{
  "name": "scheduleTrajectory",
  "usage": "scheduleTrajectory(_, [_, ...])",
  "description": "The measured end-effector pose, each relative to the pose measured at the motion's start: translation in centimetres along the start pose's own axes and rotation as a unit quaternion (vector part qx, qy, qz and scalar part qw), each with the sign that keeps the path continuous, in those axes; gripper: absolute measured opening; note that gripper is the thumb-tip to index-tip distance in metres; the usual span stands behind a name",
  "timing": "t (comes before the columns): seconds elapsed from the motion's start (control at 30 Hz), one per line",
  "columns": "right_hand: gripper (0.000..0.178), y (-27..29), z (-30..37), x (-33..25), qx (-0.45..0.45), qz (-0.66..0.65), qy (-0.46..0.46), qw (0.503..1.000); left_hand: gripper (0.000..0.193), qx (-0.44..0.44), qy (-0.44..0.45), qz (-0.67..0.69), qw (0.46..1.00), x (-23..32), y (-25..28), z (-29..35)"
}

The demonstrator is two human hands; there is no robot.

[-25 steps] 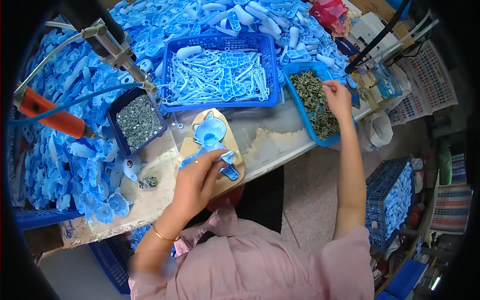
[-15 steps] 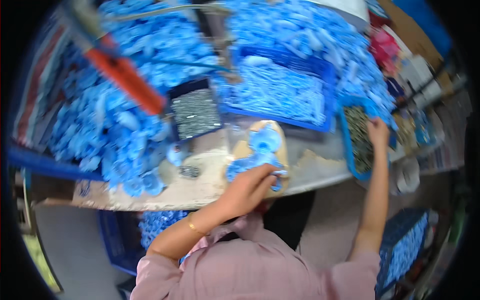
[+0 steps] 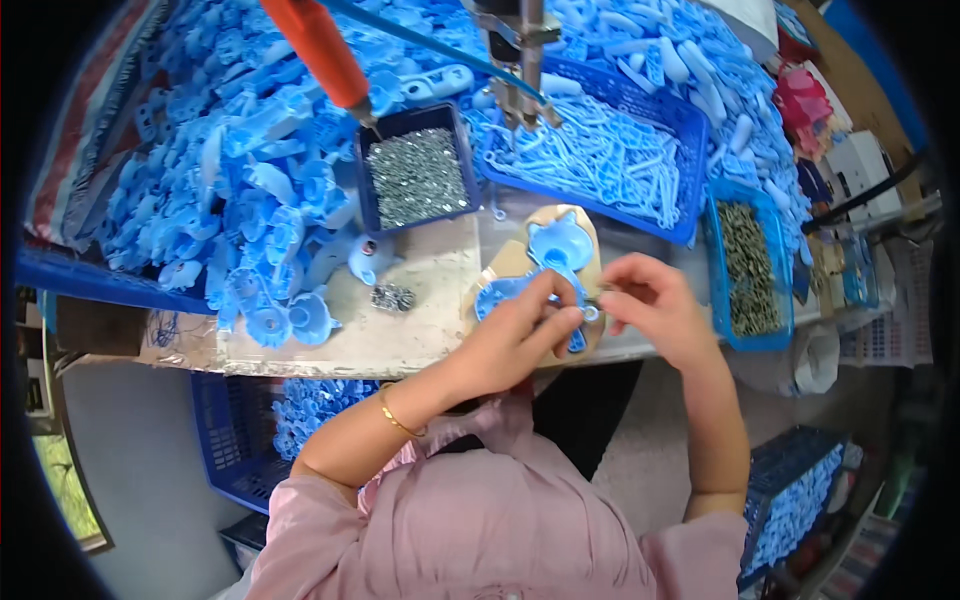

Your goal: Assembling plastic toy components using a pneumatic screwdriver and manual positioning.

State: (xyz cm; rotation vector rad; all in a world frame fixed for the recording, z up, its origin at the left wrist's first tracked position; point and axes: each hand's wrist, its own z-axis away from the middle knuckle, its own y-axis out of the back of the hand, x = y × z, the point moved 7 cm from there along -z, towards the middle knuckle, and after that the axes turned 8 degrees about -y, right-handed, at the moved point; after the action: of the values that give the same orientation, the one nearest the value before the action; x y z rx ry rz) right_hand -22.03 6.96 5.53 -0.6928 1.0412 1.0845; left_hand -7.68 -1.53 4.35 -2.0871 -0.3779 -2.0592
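A blue moulded plastic shell (image 3: 560, 246) with rounded cups lies in a tan holder (image 3: 588, 228) at the table's front edge. My left hand (image 3: 515, 338) rests over its lower part, fingers closed on a thin light-blue plastic piece, whose small ring end (image 3: 590, 313) shows past the fingertips. Just to the right, my right hand (image 3: 652, 308) pinches a tiny dark piece, apparently metal, close to that ring. Its exact shape is hidden by the fingers. At right stands a light-blue tray (image 3: 782, 300) of small brassy metal pieces (image 3: 748, 268).
Beyond the holder, a blue basket (image 3: 690, 215) carries thin blue plastic pieces. A dark tray (image 3: 366, 190) contains silvery screws (image 3: 415, 175). An orange screwdriver (image 3: 318, 50) hangs above it. Heaped blue shells (image 3: 270, 220) cover the left side. A small metal cluster (image 3: 392, 297) lies nearby.
My right hand has left the tray of metal pieces and come to the left hand at the holder. The left hand stays at the blue shell. The view has shifted.
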Motion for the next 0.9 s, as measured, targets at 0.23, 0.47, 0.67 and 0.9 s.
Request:
scheduleTrajectory(0.23, [0.016, -1.6, -0.2, 0.4, -0.030, -0.017, -0.033, 0.999, 0.017, 0.002, 0.027, -0.020, 0.999, 0.0, 0.5, 0.2])
scheduleTrajectory(0.47, [0.012, -2.6, 0.8, -0.2, 0.032, 0.104, -0.032, 0.994, 0.021, 0.055, -0.058, -0.249, 0.965, 0.1, 0.7, 0.9])
scheduleTrajectory(0.67, [0.014, -2.6, 0.7, 1.0, -0.103, 0.026, -0.095, 0.990, 0.024, 0.015, -0.031, -0.202, 0.979, 0.0, 0.9, 1.3])
scheduleTrajectory(0.9, [0.024, -3.8, 0.0, 0.2, -0.051, 0.095, 0.052, 0.993, 0.024, 0.035, -0.141, -0.312, 0.939, 0.1, 2.2, 1.3])
